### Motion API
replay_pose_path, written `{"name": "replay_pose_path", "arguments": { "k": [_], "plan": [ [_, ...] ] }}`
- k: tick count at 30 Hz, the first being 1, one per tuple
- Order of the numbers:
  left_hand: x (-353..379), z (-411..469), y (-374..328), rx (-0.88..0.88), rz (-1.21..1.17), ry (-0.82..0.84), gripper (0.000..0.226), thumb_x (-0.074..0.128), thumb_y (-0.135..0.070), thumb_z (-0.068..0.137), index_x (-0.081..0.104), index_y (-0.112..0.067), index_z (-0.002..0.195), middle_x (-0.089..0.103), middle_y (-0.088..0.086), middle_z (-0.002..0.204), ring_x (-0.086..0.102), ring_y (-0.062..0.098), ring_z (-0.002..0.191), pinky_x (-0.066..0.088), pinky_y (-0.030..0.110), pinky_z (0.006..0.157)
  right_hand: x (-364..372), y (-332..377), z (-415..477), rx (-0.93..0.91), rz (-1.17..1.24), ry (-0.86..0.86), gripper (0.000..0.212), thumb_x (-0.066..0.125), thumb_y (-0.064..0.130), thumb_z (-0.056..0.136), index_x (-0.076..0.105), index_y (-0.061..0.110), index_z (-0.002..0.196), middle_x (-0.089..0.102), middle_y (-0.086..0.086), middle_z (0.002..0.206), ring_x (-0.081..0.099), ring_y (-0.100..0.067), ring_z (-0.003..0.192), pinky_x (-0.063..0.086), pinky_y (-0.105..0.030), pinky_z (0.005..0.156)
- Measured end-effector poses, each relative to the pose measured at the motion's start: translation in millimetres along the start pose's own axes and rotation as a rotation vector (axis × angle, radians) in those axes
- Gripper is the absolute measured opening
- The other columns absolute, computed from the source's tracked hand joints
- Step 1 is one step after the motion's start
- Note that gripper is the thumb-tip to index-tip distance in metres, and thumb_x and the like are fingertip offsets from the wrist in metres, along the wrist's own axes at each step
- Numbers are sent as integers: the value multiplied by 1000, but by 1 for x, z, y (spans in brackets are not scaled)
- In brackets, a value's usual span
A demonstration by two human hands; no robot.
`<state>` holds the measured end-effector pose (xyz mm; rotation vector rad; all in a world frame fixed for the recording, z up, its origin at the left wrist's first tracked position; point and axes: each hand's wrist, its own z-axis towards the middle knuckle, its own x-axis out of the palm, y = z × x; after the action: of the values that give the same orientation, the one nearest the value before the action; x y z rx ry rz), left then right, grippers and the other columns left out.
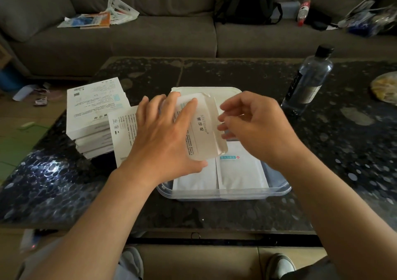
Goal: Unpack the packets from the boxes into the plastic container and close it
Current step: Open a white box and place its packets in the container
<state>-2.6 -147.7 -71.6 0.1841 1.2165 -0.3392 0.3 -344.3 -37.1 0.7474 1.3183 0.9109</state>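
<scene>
The left hand is gripping a white box, with the fingers spread over its top and the thumb underneath, and is holding it tilted above the plastic container. The box's end flap is standing open towards the right hand, whose loosely bent fingers are hovering at the flap's edge and clasping nothing. The two hands are sitting close together but apart.

The clear container is resting on a dark, speckled stone surface, near its front edge. White packets are lying flat and side by side inside it. Just left of the container a stack of white boxes is standing, with one more box leaning against it.

Towards the right of the surface a clear bottle with a black cap is standing upright, and a pale plate is showing at the far right edge.

Behind, a grey sofa is running the width of the room. It is carrying loose printed papers on the left, a black backpack in the middle and a red-labelled bottle lying beside it. Below the surface's front edge the person's grey shoes are showing.
</scene>
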Motion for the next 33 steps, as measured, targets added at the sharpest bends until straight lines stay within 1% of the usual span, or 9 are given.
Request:
{"name": "replay_pose_path", "arguments": {
  "k": [3,6,9,15,17,22,27,30,33],
  "plan": [
    [1,1,-5,18,-11,-42,117,69,-76,52,38,-20,150,41,16,152,37,44,139,20,67,121,8,0,-2,59,145,70,23,63,5,93,61,20,111,70,7,96,72,-10,85,62,-26,69],
    [4,-1,-9,44,-8,-102,114,70,-73,53,42,-17,148,44,20,151,39,46,138,20,68,120,13,-1,-3,102,237,75,29,63,5,93,58,21,117,69,5,102,70,-15,93,62,-28,72],
    [6,-1,-10,55,-6,-146,111,72,-71,54,43,-17,146,45,22,150,41,48,136,22,69,118,16,-3,-2,119,286,63,30,64,4,92,58,21,116,71,3,100,72,-14,91,63,-31,75],
    [5,-2,-11,67,1,-141,110,73,-69,55,45,-17,147,45,21,151,41,46,138,22,68,120,20,-4,0,148,317,91,29,67,8,92,57,25,113,76,6,87,74,-8,82,59,-23,60],
    [5,-2,-11,73,1,-135,109,73,-69,55,43,-18,147,44,21,151,41,46,138,22,68,120,20,-4,1,150,303,97,25,67,7,92,60,23,110,76,4,87,74,-9,82,59,-22,60],
    [3,-2,-10,54,-3,-117,110,72,-70,57,42,-18,148,43,20,153,39,46,138,21,68,120,20,-2,2,156,333,104,13,70,9,90,71,10,103,76,-1,94,74,-15,89,62,-33,80],
    [2,0,-6,20,-12,-106,111,72,-70,57,36,-22,151,39,19,155,36,44,141,18,66,121,19,-2,2,190,455,30,16,77,15,84,62,8,83,77,-3,89,75,-19,86,63,-43,77],
    [1,0,-4,6,-14,-78,111,72,-70,57,35,-23,151,36,18,155,32,44,142,15,67,121,15,2,3,209,449,-75,22,71,24,90,56,12,80,75,0,83,75,-16,80,63,-37,70],
    [0,0,1,-6,3,-58,113,75,-71,58,35,-22,151,34,18,155,31,44,143,15,68,122,5,4,6,199,345,-171,20,62,33,97,57,13,95,73,5,82,73,-6,73,58,-23,57]
  ]
}}
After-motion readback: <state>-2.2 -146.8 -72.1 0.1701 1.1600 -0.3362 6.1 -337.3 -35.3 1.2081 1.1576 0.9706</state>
